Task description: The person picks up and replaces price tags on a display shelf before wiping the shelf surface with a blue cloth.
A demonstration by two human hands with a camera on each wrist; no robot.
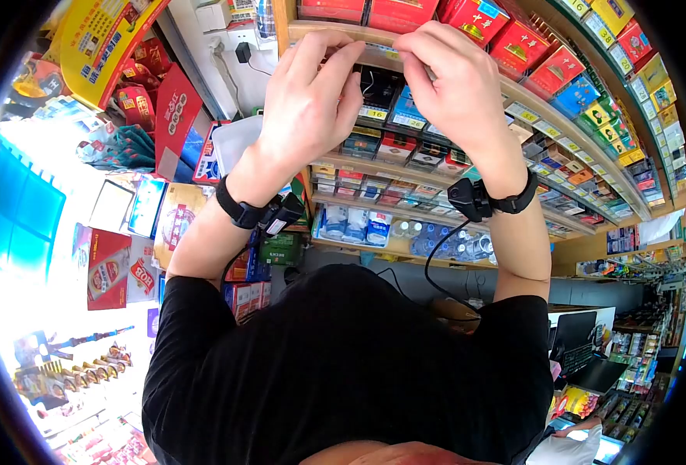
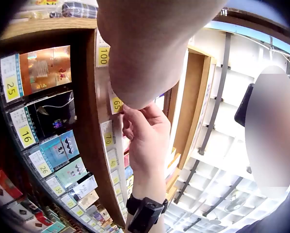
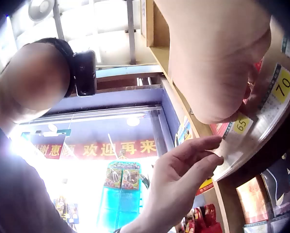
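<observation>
Both hands are raised to the front edge of a wooden shelf, where a clear label strip [image 3: 254, 141] runs along. A price tag [image 3: 240, 125] marked 65 sits at this strip, between the hands. My left hand [image 1: 308, 101] is at its left, index finger and thumb apart with nothing seen between them. My right hand [image 1: 459, 89] comes from the other side with bent fingers. In the left wrist view its fingertips [image 2: 127, 110] pinch at the edge of the 65 tag. The heel of each hand fills much of its own wrist view.
Red cartons [image 1: 479, 19] stand on the shelf above the strip. Below are rows of cigarette packs [image 1: 397, 147] with price tags, then bottles [image 1: 444, 240]. A white wall socket [image 1: 242, 35] with a black plug is left of the shelf. Cables [image 1: 428, 267] hang from the wrist cameras.
</observation>
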